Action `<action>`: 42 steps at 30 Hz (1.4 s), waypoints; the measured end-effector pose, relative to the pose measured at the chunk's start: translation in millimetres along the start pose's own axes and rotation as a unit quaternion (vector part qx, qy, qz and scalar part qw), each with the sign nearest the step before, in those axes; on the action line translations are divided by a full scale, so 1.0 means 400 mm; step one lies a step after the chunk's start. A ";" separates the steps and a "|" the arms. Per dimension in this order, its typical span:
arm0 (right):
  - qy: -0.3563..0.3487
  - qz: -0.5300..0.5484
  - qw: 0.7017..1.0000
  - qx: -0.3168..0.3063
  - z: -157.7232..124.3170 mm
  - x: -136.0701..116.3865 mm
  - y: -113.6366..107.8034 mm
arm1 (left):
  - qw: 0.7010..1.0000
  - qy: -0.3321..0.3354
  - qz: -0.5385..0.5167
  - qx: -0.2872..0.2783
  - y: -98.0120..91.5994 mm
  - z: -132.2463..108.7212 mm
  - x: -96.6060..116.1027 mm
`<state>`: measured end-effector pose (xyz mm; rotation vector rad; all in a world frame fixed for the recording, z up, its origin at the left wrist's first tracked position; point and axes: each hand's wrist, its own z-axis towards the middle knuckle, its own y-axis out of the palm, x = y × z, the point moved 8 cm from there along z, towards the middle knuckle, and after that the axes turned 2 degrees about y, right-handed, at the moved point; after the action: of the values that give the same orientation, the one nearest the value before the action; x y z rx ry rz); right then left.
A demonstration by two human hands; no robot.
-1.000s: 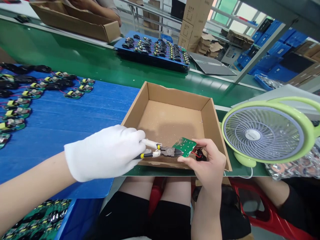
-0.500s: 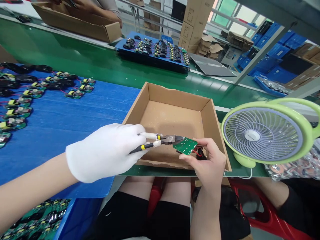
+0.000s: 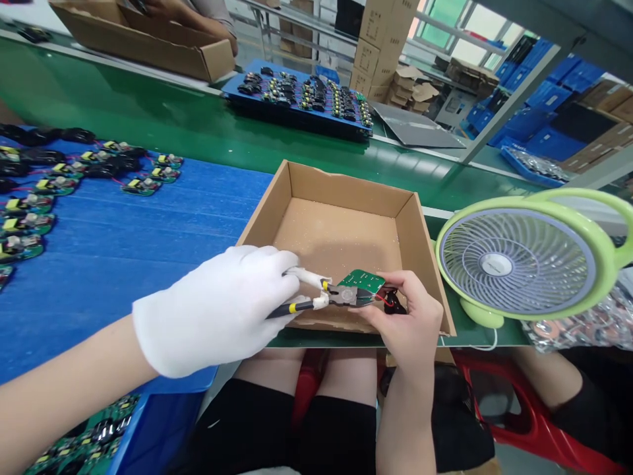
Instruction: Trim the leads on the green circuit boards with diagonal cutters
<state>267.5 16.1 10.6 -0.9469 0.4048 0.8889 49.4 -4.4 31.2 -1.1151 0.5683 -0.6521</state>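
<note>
My left hand (image 3: 222,307), in a white glove, is closed round the handles of small cutting pliers (image 3: 329,297). The plier jaws rest against the near edge of a small green circuit board (image 3: 363,282). My bare right hand (image 3: 408,323) pinches that board from the right, with red wires and a black part hanging under it. Both hands are over the near wall of an open cardboard box (image 3: 277,198), whose floor is dusted with tiny bright bits.
A blue mat (image 3: 123,231) to the left carries several green boards (image 3: 148,185). A green fan (image 3: 524,264) stands to the right of the box. Across the green belt (image 3: 148,112) lie a blue tray of boards (image 3: 301,99) and another person's carton (image 3: 148,39).
The pliers moved from the board's top edge down to its near edge, and the board tilted flatter. My left hand shifted slightly right.
</note>
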 end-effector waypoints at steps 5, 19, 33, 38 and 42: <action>0.005 0.016 0.999 0.038 -0.011 0.000 -0.002 | 0.998 -0.032 0.031 -0.048 -0.008 -0.005 -0.016; 0.032 0.049 0.998 -0.018 -0.006 -0.004 0.003 | 0.998 0.019 0.047 -0.047 -0.007 -0.011 -0.027; -0.040 0.050 0.997 -0.053 -0.004 -0.021 0.010 | 0.996 0.018 0.016 -0.089 0.006 -0.008 -0.027; -0.008 0.060 0.998 -0.033 -0.010 -0.016 0.010 | 0.997 0.041 0.011 -0.066 0.011 -0.006 -0.031; 0.006 0.060 0.998 -0.035 -0.013 -0.014 0.013 | 0.996 0.069 0.025 -0.056 0.011 -0.010 -0.024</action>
<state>260.2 10.6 8.7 -1.0011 0.4474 1.0120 40.9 1.4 26.6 -1.1629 0.7574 -0.6630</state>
